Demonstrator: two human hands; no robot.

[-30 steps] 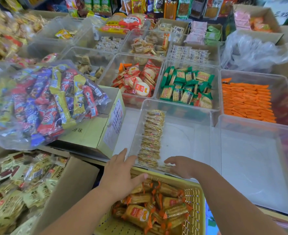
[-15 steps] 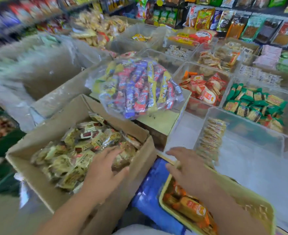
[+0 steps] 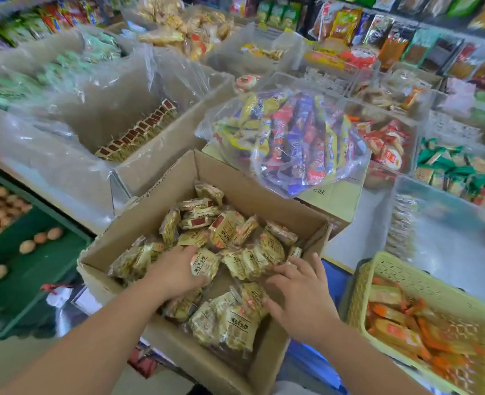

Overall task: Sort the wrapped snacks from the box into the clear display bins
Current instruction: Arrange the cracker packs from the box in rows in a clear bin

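Note:
An open cardboard box (image 3: 235, 192) in front of me holds several yellow wrapped snack packs (image 3: 227, 226). My left hand (image 3: 175, 270) is inside the box, its fingers and thumb curled round one yellow pack (image 3: 207, 263). My right hand (image 3: 301, 292) lies spread over the packs on the box's right side, fingers fairly straight and touching them. A clear display bin (image 3: 435, 201) at the right holds one row of the same kind of packs (image 3: 401, 223) along its left wall.
A yellow plastic basket (image 3: 392, 269) with orange packs stands at the lower right. A clear bag of colourful bars (image 3: 292, 143) lies on a carton behind the box. A green crate with eggs (image 3: 21, 246) is at the left. More filled bins stand behind.
The view has swung left from the bins and basket to the cardboard box. Both hands have moved into the box; the left now grips a yellow pack.

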